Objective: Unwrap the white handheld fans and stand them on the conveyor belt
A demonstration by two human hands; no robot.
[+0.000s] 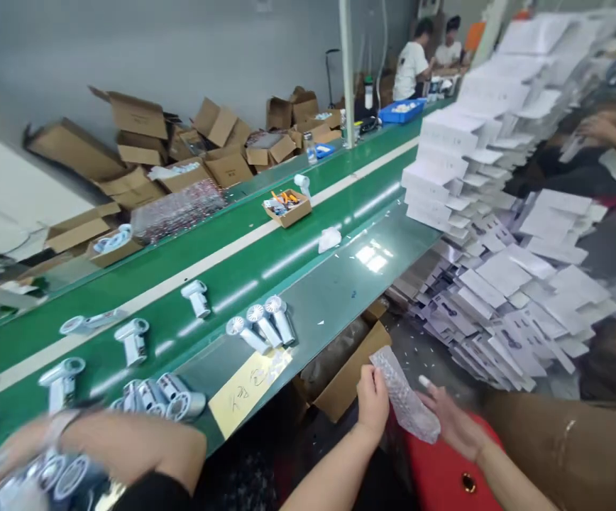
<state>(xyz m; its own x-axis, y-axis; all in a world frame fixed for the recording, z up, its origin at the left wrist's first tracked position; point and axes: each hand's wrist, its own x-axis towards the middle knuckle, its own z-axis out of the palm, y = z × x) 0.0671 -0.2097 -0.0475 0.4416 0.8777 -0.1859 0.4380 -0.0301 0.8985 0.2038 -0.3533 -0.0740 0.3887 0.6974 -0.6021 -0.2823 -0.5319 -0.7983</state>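
A clear bubble-wrap pouch [404, 397] slants between my two hands, in front of a red surface. My left hand [372, 399] is closed on its upper left side. My right hand [453, 420] meets the right edge, with fingers on the pouch and one white-tipped finger sticking up; part of its grip is hidden. Whether anything is inside the pouch I cannot tell. Ahead on the table edge [334, 284] lie several white handheld fans [261, 323], beside a yellow sheet with handwriting [247, 390].
A co-worker's blurred arm [127, 440] reaches over a group of fans at left. More fans stand on the green conveyor belt [244, 262], with a small carton of parts [287, 208]. Stacked white boxes [446, 156] rise at right. An open carton [350, 369] sits below the table.
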